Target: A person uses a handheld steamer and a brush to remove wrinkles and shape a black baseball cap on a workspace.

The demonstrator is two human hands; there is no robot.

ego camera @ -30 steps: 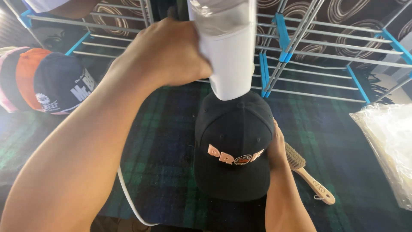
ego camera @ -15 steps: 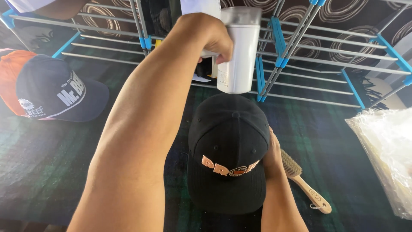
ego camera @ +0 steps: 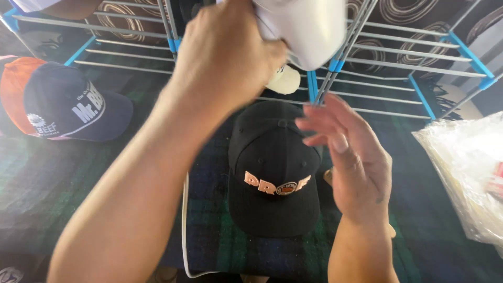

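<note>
A black cap (ego camera: 272,173) with pale raised lettering on its front lies on a dark plaid cloth (ego camera: 63,183). My left hand (ego camera: 225,57) is raised above the cap's back edge and grips a white appliance (ego camera: 309,26), whose top is cut off by the frame. A white cord (ego camera: 184,225) runs down along my left forearm. My right hand (ego camera: 351,162) hovers just right of the cap with its fingers spread and holds nothing.
A navy cap (ego camera: 73,110) overlaps an orange cap (ego camera: 13,89) at the left. A wire rack with blue joints (ego camera: 387,57) stands behind, with a cream cap (ego camera: 285,78) under it. A crinkled clear plastic bag (ego camera: 466,173) lies at the right.
My right hand has come off the black cap's right side and now hangs open in the air, covering the brush. My left hand still holds the white appliance up high.
</note>
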